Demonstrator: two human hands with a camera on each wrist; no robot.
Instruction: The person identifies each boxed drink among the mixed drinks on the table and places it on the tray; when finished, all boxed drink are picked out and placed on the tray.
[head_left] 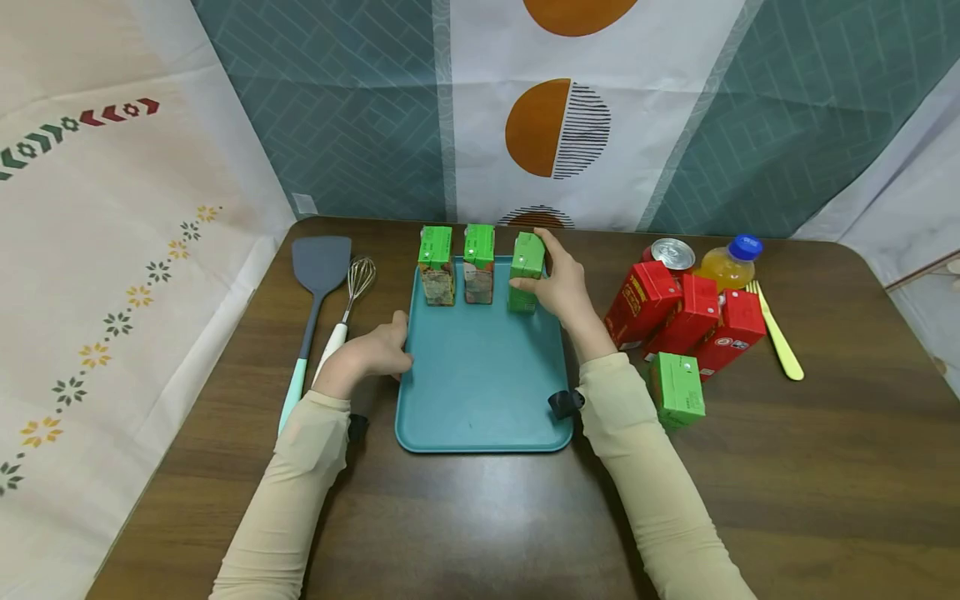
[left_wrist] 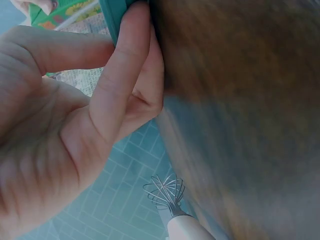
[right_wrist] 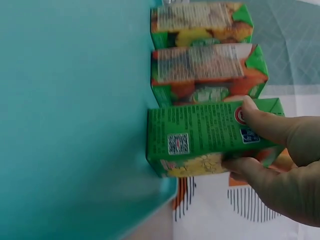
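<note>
My right hand (head_left: 564, 287) grips a green juice box (head_left: 522, 293) near the far right corner of the teal tray (head_left: 480, 392), thumb on one side and fingers on the other. In the right wrist view the held box stands on or just above the tray; I cannot tell which. Two more green-topped juice boxes, one with yellow fruit (head_left: 437, 275) and one with reddish fruit (head_left: 478, 275), stand upright in a row to its left. At the tray's left edge my left hand (head_left: 375, 348) pinches the rim (left_wrist: 114, 20) between thumb and fingers.
Left of the tray lie a grey spatula (head_left: 321, 262) and a whisk (head_left: 337, 333). On the right stand several red boxes (head_left: 643, 300), a green box (head_left: 677, 390), a can (head_left: 672, 254) and a blue-capped bottle (head_left: 729, 262), with a yellow fork (head_left: 780, 337) beside them.
</note>
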